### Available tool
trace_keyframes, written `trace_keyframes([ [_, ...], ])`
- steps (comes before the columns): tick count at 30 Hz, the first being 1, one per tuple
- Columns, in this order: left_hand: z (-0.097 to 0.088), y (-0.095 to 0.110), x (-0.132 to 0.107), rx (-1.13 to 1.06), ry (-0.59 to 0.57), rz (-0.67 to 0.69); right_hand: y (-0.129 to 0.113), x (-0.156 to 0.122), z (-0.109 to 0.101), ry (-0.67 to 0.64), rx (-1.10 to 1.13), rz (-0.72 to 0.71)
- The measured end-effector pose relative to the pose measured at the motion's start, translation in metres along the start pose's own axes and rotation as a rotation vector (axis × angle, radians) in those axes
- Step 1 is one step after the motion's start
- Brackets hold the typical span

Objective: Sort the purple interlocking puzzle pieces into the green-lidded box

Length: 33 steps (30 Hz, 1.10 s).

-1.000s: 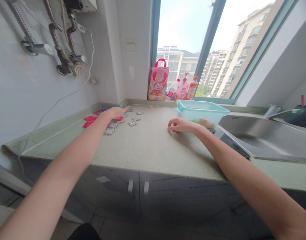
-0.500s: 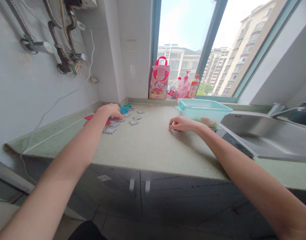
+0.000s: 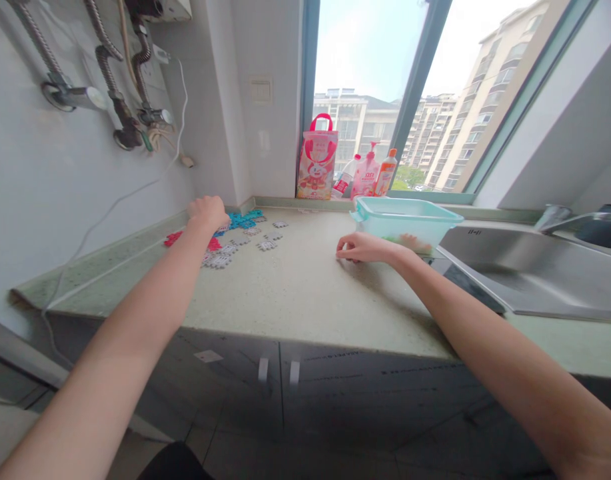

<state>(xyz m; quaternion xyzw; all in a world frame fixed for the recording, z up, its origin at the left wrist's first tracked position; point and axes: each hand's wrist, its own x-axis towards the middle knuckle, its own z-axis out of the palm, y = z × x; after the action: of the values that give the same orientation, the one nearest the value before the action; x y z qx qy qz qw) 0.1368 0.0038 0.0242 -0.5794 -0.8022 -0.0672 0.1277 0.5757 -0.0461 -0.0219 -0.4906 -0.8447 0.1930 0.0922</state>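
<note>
Flat snowflake-shaped plastic pieces lie at the back left of the green counter [image 3: 295, 293]: red ones [image 3: 173, 238], blue ones [image 3: 243, 220] and grey-white ones [image 3: 266, 245]. My left hand [image 3: 208, 212] hovers over the red and blue pieces with its fingers curled into a fist; what it holds, if anything, is hidden. My right hand [image 3: 361, 248] rests on the counter with its fingers curled under, just left of a clear box with a teal rim [image 3: 404, 215]. Nothing shows in the right hand.
A steel sink [image 3: 525, 267] with a tap [image 3: 555, 219] lies to the right of the box. A red bag [image 3: 316, 163] and bottles [image 3: 369, 175] stand on the windowsill. Hoses and valves [image 3: 120, 113] hang on the left wall, with a white cable below.
My left hand went from reaching with a finger out over the pieces to a closed fist, and has lifted and drawn back to the left. My right hand has stayed put.
</note>
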Motion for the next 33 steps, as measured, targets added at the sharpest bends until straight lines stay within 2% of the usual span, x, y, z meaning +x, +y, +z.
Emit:
trace_keyframes([
  [3,0.001,0.000,0.001,-0.010,0.029,-0.074,0.001,0.000,0.000,-0.009,0.001,-0.003],
  [7,0.008,0.000,0.004,0.024,-0.054,-0.081,0.002,0.001,0.000,-0.015,-0.006,-0.012],
  [11,0.013,0.003,0.003,0.093,-0.111,0.008,0.004,0.002,0.001,-0.011,-0.005,-0.012],
  [15,0.008,0.010,-0.002,0.104,-0.189,0.059,0.005,0.004,0.002,0.005,-0.010,-0.006],
  [19,0.004,0.026,-0.011,0.106,-0.222,0.091,0.005,0.004,0.002,0.003,-0.007,-0.011],
  [23,0.000,0.046,-0.020,-0.002,-0.296,0.214,0.006,0.004,0.001,-0.002,-0.001,-0.013],
  [25,-0.010,0.052,-0.025,-0.126,-0.326,0.332,0.007,0.004,0.001,-0.003,0.004,-0.010],
  [27,-0.029,0.051,-0.033,-0.286,-0.314,0.438,0.008,0.005,0.002,0.000,0.008,-0.009],
  [30,-0.064,0.035,-0.062,-0.512,-0.132,0.428,0.008,0.004,0.001,-0.005,0.008,-0.013],
  [32,-0.083,0.018,-0.092,-0.581,-0.011,0.389,0.007,0.004,0.001,-0.012,0.012,-0.015],
  [33,-0.088,0.008,-0.108,-0.579,0.013,0.392,0.006,0.005,0.001,-0.014,0.014,-0.017],
])
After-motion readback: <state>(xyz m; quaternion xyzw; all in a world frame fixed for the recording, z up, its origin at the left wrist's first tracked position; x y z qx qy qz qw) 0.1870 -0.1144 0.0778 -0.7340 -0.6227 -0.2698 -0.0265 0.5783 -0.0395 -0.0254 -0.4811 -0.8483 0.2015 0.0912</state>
